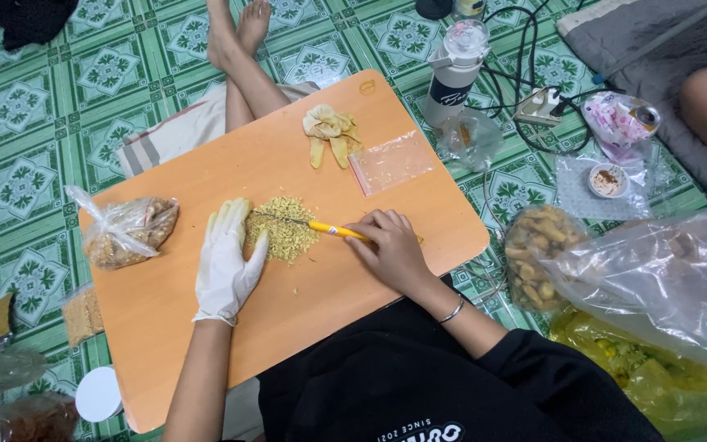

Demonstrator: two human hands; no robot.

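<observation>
Right hand (393,245) clenched on yellow-handled knife (321,227), blade over chopped pile (284,232) mid-bench (206,327). Gloved left hand (227,262) flat, grip released, bracing the pile. Looks mostly chopped; whole pieces (330,131) at far edge untouched

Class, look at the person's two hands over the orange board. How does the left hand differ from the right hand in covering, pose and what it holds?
The left hand wears a white glove; the right hand is bare, with a bracelet at the wrist. The left hand lies flat and open beside the chopped yellow-green pile; the right hand is closed around a yellow-handled knife. Both rest on the orange board, at the same pile.
</observation>
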